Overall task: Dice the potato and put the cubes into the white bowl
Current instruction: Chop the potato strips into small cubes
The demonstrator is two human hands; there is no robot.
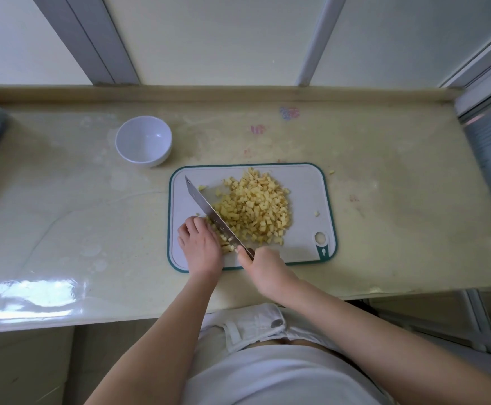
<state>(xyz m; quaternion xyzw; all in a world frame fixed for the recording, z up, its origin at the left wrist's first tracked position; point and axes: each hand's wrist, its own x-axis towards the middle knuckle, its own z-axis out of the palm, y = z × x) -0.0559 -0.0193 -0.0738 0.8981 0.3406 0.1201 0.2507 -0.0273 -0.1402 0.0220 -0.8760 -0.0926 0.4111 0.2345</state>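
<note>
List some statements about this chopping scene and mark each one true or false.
1. The white bowl already holds potato cubes. False: it is empty, and the cubes lie heaped on the cutting board.
2. The right hand grips the knife by its handle. True.
3. The bowl stands on the cutting board. False: it stands on the counter, beyond the board's far left corner.
4. The left hand, fingers curled, holds the last potato pieces against the blade. True.
5. The knife lies flat on the counter. False: its blade is over the board, at the left edge of the heap.
</note>
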